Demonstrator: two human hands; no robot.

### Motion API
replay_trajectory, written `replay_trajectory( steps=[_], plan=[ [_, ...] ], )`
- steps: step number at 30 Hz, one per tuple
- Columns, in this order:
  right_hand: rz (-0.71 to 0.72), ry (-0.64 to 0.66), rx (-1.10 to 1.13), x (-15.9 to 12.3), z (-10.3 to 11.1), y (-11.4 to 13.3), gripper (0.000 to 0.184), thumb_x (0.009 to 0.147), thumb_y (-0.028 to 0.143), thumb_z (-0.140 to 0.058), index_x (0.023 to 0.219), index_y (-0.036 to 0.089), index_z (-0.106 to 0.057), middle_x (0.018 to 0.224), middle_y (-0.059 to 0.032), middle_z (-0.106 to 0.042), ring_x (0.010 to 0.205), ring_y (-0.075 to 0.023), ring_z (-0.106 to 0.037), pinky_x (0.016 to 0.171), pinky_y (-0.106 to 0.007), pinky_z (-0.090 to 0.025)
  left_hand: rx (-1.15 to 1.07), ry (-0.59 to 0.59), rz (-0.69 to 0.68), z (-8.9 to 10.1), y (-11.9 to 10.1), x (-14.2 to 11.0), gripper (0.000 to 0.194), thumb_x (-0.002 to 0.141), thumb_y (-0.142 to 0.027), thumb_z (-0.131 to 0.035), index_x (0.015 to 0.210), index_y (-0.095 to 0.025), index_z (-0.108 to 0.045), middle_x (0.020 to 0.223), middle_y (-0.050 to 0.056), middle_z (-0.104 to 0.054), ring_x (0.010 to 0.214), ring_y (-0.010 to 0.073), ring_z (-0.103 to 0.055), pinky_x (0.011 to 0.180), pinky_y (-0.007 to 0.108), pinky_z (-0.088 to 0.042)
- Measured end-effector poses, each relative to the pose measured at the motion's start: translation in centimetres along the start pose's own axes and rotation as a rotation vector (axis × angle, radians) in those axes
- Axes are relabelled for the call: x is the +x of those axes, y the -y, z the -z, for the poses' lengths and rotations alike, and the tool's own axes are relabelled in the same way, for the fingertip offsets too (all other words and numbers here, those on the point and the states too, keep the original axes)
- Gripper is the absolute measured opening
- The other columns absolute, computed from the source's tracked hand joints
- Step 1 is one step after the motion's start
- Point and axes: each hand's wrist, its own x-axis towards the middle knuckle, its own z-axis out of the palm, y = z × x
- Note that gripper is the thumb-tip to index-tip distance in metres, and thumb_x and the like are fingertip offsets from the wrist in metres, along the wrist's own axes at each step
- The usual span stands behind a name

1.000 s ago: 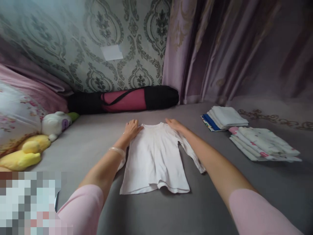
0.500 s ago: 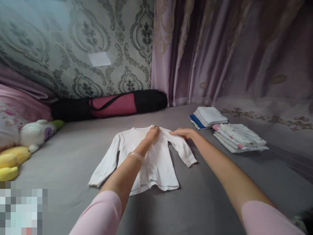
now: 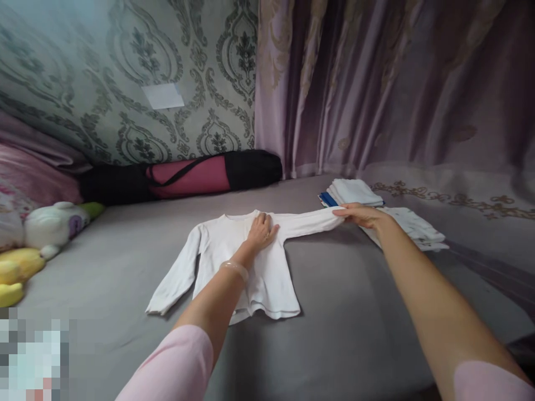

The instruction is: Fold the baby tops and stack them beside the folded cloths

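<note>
A white long-sleeved shirt (image 3: 223, 239) lies spread on the grey bed sheet (image 3: 346, 312), its neckline away from me. My left hand (image 3: 262, 229) rests flat on the upper chest near the collar, fingers stretched out. With my right hand (image 3: 360, 214) I pinch the cuff of the right-side sleeve (image 3: 309, 222), which is drawn out straight to the side. The other sleeve slants down to the lower left. Part of the shirt's front is hidden behind my left forearm.
Behind my right hand sit two stacks of folded clothes, a white-topped stack (image 3: 355, 191) and a patterned stack (image 3: 416, 227). A black and dark pink long bag (image 3: 190, 177) lies along the wall. Plush toys (image 3: 52, 225) are at the left.
My right hand has moved from the shirt's shoulder out to the cuff and taken hold of it. That sleeve, earlier slanting down, now stretches sideways. My left hand stays on the chest.
</note>
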Motion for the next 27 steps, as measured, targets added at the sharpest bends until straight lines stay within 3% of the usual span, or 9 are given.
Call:
replay_trajectory(
  steps=[4,6,9,11,14,16,24,27],
  plan=[
    [0.045,-0.236,0.223,-0.2,-1.5,-1.4,0.015,0.079,0.011,-0.061,0.094,0.012,-0.063,0.09,-0.0095,-0.072,0.081,-0.017,-0.067,0.073,-0.028,-0.057,0.012,0.08,0.002,1.0,-0.7,-0.4,0.063,0.095,-0.058,-0.031,0.146,-0.023,-0.034,0.154,0.014,-0.027,0.142,0.035,-0.023,0.114,0.049,-0.021],
    [0.036,-0.404,0.198,0.0,-3.0,-2.4,0.019,0.082,0.012,-0.056,0.1,0.012,-0.061,0.09,-0.0103,-0.071,0.08,-0.018,-0.067,0.071,-0.03,-0.057,0.016,0.161,-0.02,1.5,-1.0,-0.5,0.063,0.093,-0.063,-0.028,0.148,-0.031,-0.031,0.157,0.008,-0.024,0.143,0.0382,-0.018,0.114,0.054,-0.017],
    [0.032,-0.655,0.0,0.0,-4.6,-3.9,0.028,0.087,0.018,-0.053,0.114,0.013,-0.057,0.1,-0.0116,-0.068,0.086,-0.021,-0.066,0.071,-0.032,-0.055,0.007,0.288,-0.017,2.1,-1.3,-0.3,0.071,0.089,-0.071,-0.023,0.15,-0.035,-0.025,0.16,0.006,-0.018,0.144,0.0419,-0.009,0.113,0.06,-0.01],
    [0.084,-0.772,-0.31,-0.3,-5.2,-4.7,0.03,0.09,0.024,-0.051,0.118,0.014,-0.056,0.104,-0.0127,-0.067,0.094,-0.0241,-0.064,0.076,-0.034,-0.053,-0.003,0.356,0.011,2.4,-1.4,0.0,0.079,0.085,-0.077,-0.022,0.151,-0.034,-0.022,0.161,0.006,-0.011,0.145,0.0432,-0.004,0.112,0.062,-0.007],
    [0.104,-0.818,-0.873,-1.2,-6.2,-5.4,0.029,0.095,0.027,-0.042,0.118,0.014,-0.055,0.101,-0.0156,-0.066,0.097,-0.0278,-0.063,0.081,-0.038,-0.048,-0.009,0.429,0.057,2.4,-1.4,0.6,0.087,0.079,-0.083,-0.023,0.152,-0.035,-0.019,0.162,0.006,-0.005,0.145,0.0432,0.002,0.111,0.064,-0.003],
    [0.046,-0.807,-1.062,-1.7,-7.0,-5.6,0.032,0.098,0.026,-0.033,0.121,0.013,-0.052,0.101,-0.0181,-0.066,0.095,-0.0286,-0.064,0.081,-0.04,-0.047,-0.012,0.453,0.081,2.4,-1.4,0.9,0.09,0.077,-0.084,-0.024,0.152,-0.035,-0.018,0.162,0.005,-0.003,0.145,0.0426,0.004,0.111,0.065,-0.001],
    [-0.078,-0.921,-1.224,-1.2,-8.3,-5.7,0.039,0.096,0.013,-0.025,0.12,0.005,-0.053,0.115,-0.0249,-0.058,0.104,-0.0305,-0.059,0.077,-0.037,-0.045,-0.018,0.552,0.16,2.3,-1.6,2.3,0.098,0.07,-0.085,-0.037,0.152,-0.035,-0.015,0.162,0.003,0.003,0.144,0.042,0.011,0.109,0.068,0.004],
    [-0.021,-0.891,-1.372,-0.8,-8.0,-5.2,0.041,0.094,0.008,-0.024,0.117,0.004,-0.057,0.116,-0.0239,-0.057,0.106,-0.03,-0.056,0.083,-0.039,-0.042,-0.011,0.58,0.19,2.5,-2.1,2.7,0.101,0.068,-0.083,-0.043,0.152,-0.035,-0.015,0.162,0.002,0.003,0.144,0.0426,0.013,0.107,0.071,0.003]
  ],
)
